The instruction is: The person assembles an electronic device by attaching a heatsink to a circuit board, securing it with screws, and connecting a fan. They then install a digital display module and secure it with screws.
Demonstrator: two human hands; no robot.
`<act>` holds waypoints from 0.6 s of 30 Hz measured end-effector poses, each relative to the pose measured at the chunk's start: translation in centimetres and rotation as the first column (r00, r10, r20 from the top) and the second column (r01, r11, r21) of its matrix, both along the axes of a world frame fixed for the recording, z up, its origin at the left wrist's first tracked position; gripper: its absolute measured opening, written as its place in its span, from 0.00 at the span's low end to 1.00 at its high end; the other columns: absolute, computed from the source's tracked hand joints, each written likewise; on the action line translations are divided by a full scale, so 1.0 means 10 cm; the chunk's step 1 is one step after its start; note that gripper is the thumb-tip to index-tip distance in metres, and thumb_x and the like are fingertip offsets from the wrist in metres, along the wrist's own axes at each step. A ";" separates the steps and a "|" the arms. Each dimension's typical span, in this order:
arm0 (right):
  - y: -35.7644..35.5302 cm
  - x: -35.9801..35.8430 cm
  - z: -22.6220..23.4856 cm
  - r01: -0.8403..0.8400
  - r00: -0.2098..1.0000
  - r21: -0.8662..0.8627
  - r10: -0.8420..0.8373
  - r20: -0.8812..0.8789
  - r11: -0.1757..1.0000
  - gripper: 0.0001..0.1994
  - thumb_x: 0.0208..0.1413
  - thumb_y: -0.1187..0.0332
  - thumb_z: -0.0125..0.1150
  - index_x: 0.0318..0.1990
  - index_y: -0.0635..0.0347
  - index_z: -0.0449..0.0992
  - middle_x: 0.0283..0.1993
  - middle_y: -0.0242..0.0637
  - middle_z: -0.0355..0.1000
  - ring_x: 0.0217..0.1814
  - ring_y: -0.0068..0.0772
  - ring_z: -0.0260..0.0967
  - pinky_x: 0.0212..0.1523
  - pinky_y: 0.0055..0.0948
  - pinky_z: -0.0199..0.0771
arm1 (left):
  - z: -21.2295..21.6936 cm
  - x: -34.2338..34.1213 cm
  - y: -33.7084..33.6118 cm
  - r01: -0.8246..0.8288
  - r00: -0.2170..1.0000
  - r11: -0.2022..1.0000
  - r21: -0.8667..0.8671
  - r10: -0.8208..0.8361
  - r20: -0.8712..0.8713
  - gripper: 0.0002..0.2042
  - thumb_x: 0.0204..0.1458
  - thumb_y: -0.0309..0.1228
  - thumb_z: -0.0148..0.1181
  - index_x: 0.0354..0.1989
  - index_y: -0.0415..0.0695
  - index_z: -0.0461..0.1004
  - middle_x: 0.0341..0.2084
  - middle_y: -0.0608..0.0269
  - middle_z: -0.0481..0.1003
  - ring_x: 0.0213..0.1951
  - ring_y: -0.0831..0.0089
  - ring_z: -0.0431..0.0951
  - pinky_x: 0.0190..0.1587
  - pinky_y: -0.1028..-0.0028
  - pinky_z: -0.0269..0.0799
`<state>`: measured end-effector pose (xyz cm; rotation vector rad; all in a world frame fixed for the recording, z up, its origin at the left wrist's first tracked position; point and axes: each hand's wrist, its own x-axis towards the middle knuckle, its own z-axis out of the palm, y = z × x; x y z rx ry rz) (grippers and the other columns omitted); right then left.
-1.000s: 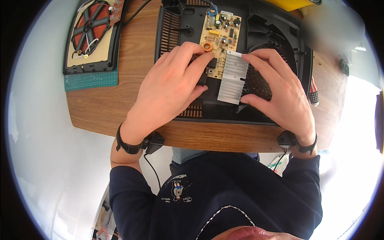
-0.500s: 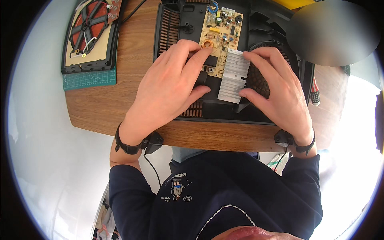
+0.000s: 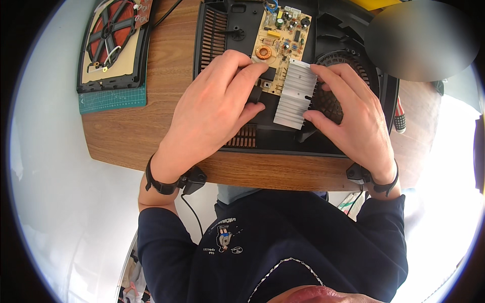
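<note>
A black appliance housing lies open on the wooden table. Inside it sits a tan circuit board with a ribbed aluminium heat sink at its near end and a round black fan grille to the right. My left hand grips the board's left near edge, fingertips on it beside the heat sink. My right hand holds the heat sink's right side, thumb at its near corner, fingers over the fan grille.
At the far left a red coil on a beige plate rests on a green cutting mat. A red-and-black tool handle lies right of the housing. The table's near edge runs just below my wrists, each with a black strap.
Both hands stayed on the board and heat sink, with only slight finger shifts. The view moved a little.
</note>
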<state>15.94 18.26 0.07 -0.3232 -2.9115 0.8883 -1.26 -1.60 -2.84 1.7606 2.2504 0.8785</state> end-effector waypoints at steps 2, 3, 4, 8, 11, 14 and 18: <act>0.00 0.00 0.00 0.002 1.000 0.000 -0.002 0.001 1.000 0.31 0.46 0.72 0.77 0.59 0.65 0.74 0.49 0.44 0.72 0.49 0.50 0.74 0.50 0.41 0.76 | -0.01 0.00 0.00 -0.009 1.000 1.000 0.001 0.009 0.006 0.32 0.39 0.22 0.78 0.58 0.41 0.74 0.49 0.58 0.71 0.46 0.57 0.78 0.47 0.64 0.77; 0.00 0.00 -0.01 0.003 1.000 0.001 -0.003 0.002 1.000 0.31 0.46 0.72 0.77 0.59 0.65 0.74 0.49 0.44 0.72 0.49 0.50 0.74 0.50 0.41 0.76 | -0.01 0.00 0.00 -0.011 1.000 1.000 -0.008 0.011 -0.003 0.33 0.39 0.22 0.78 0.58 0.41 0.74 0.49 0.58 0.71 0.46 0.57 0.78 0.47 0.64 0.77; 0.00 0.00 -0.01 0.006 1.000 0.004 -0.006 0.003 1.000 0.30 0.46 0.72 0.77 0.59 0.65 0.74 0.49 0.43 0.72 0.49 0.50 0.74 0.50 0.41 0.76 | 0.00 0.00 0.00 -0.014 1.000 1.000 -0.016 0.014 -0.011 0.33 0.39 0.22 0.78 0.59 0.41 0.74 0.49 0.58 0.71 0.46 0.56 0.78 0.48 0.63 0.77; -0.01 -0.01 -0.01 0.012 1.000 0.016 -0.012 0.006 1.000 0.30 0.46 0.72 0.77 0.59 0.65 0.74 0.49 0.43 0.72 0.49 0.50 0.74 0.50 0.40 0.76 | 0.00 0.01 0.00 -0.035 0.997 0.999 -0.040 0.032 -0.072 0.35 0.40 0.24 0.79 0.61 0.42 0.73 0.50 0.57 0.72 0.48 0.55 0.77 0.50 0.62 0.76; -0.01 -0.01 -0.02 0.012 1.000 0.012 -0.012 0.002 1.000 0.30 0.46 0.72 0.76 0.59 0.65 0.74 0.49 0.43 0.72 0.48 0.50 0.74 0.50 0.40 0.76 | -0.01 0.01 -0.01 -0.047 0.997 0.998 -0.048 0.044 -0.066 0.35 0.40 0.25 0.79 0.62 0.43 0.73 0.51 0.56 0.72 0.49 0.54 0.77 0.51 0.61 0.75; -0.02 0.00 -0.03 0.009 1.000 0.014 -0.009 -0.014 1.000 0.30 0.46 0.72 0.76 0.60 0.65 0.74 0.50 0.43 0.71 0.48 0.50 0.74 0.50 0.40 0.76 | 0.00 0.01 -0.01 -0.040 0.997 0.998 -0.051 0.037 -0.071 0.36 0.39 0.25 0.79 0.63 0.43 0.73 0.50 0.57 0.72 0.48 0.55 0.76 0.50 0.62 0.75; -0.01 0.00 -0.04 0.002 1.000 0.002 -0.002 -0.031 1.000 0.31 0.46 0.72 0.76 0.61 0.66 0.74 0.50 0.43 0.71 0.48 0.49 0.74 0.51 0.40 0.76 | 0.01 0.00 -0.01 -0.026 0.997 0.997 -0.071 0.021 -0.070 0.37 0.38 0.24 0.79 0.63 0.43 0.73 0.49 0.57 0.72 0.47 0.55 0.76 0.50 0.62 0.75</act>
